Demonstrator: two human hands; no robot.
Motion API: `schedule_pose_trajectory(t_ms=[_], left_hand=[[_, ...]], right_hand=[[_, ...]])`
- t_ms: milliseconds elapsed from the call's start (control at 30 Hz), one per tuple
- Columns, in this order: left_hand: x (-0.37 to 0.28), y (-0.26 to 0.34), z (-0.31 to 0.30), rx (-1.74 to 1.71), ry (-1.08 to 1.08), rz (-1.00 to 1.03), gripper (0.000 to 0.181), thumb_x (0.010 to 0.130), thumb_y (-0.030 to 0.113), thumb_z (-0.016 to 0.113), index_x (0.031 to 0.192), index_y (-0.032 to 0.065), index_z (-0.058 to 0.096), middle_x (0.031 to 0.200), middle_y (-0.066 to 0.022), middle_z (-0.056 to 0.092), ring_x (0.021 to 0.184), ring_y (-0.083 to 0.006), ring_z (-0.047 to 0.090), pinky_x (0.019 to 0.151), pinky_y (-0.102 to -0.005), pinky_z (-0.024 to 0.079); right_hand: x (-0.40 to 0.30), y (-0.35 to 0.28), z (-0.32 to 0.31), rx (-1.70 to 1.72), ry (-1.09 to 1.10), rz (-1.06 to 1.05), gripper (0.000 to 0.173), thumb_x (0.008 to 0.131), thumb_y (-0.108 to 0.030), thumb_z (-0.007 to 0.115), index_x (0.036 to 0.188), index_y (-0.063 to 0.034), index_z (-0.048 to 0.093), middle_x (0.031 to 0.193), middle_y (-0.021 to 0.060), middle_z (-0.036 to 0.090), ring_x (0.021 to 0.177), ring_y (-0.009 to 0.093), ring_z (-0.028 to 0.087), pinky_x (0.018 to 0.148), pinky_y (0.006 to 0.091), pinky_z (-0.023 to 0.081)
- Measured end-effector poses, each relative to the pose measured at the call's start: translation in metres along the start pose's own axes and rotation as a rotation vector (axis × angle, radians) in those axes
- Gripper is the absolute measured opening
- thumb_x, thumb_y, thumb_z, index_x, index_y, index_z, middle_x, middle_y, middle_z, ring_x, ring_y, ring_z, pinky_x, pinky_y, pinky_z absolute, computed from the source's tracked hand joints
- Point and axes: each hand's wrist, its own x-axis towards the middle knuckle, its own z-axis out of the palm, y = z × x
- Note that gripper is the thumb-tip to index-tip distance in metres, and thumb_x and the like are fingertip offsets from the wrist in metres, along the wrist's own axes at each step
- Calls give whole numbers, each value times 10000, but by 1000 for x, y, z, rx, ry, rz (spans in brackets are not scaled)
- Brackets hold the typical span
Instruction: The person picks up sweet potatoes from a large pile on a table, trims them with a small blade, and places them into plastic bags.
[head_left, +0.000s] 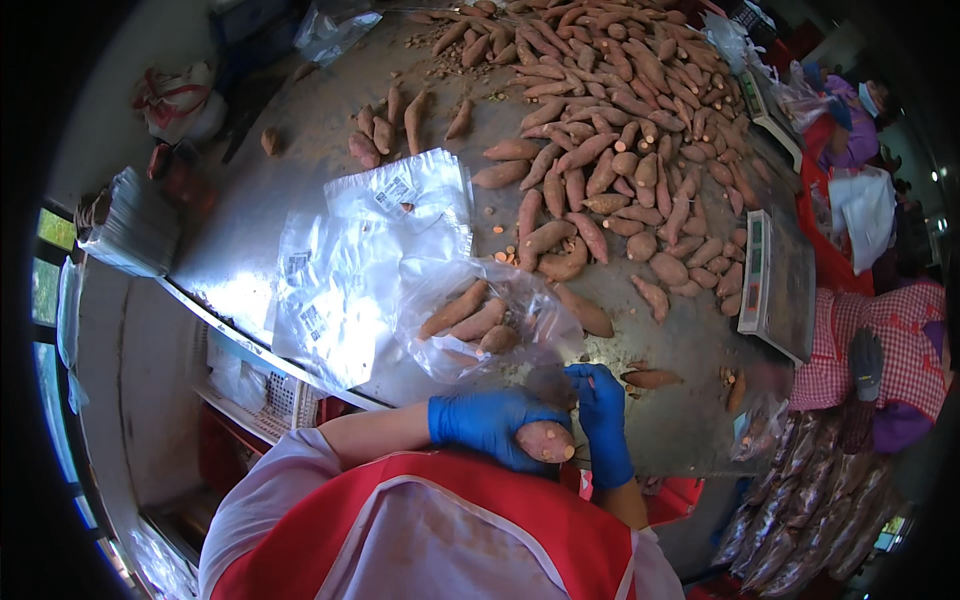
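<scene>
My left hand (491, 427), in a blue glove, is wrapped around a sweet potato (546, 441) close to my apron. The potato's near end shows pale cut spots. Beside it is my right hand (606, 427), also gloved in blue, with its fingers bent and fingertips drawn together. Whether something thin is held in those fingers cannot be made out. Just beyond my hands, an open clear plastic bag (536, 311) lies on the metal table (675, 435) with several sweet potatoes (476, 321) in it. Another sweet potato (583, 309) lies against the bag's right side.
Flat clear bags with printed labels (330, 262) lie left of the filled bag. A large heap of sweet potatoes (600, 112) covers the far table. A weighing scale (780, 285) stands at the right edge. Co-workers (870, 352) are beyond it, near packed bags (817, 487).
</scene>
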Motion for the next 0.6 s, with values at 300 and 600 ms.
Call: schedule_pose_trajectory(t_ms=[300,600], left_hand=[[-33,-86,-40,761,655,-213,477,742,139,620,1201,107,494,1193,-191,463,989,-397,512,825,-408,439],[-38,-92,-31,782,691,-164,451,743,103,602,1186,112,524,1267,-206,414,1028,-401,492,869,-422,416]], right_hand=[[39,19,11,410,112,381,176,875,-121,505,974,-9,598,738,13,601,569,66,487,530,216,409],[191,105,25,-321,328,-93,378,807,-224,593,1151,-78,536,884,166,616,773,306,605,721,353,472]])
